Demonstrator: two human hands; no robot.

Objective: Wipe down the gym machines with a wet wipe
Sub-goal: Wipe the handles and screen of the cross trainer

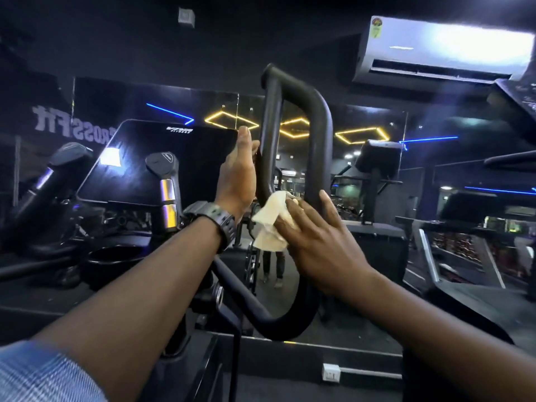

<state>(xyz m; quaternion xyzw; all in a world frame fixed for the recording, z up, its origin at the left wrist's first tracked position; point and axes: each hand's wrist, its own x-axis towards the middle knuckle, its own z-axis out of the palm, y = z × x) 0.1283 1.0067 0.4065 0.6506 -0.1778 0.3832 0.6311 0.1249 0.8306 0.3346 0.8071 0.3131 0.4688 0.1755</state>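
Note:
A black looped handlebar [319,117] of a gym machine rises in the middle of the view. My left hand [236,175], with a dark watch on the wrist, lies flat with straight fingers against the left tube of the loop. My right hand [316,242] presses a crumpled pale wipe [268,224] against the lower part of the loop, thumb up along the right tube. Part of the wipe hangs loose below my fingers.
The machine's dark console screen [150,161] stands at the left, with two short grips [166,184] beside it. A mirror wall lies behind. An air conditioner [441,50] hangs at the upper right. More machines [464,242] stand at the right.

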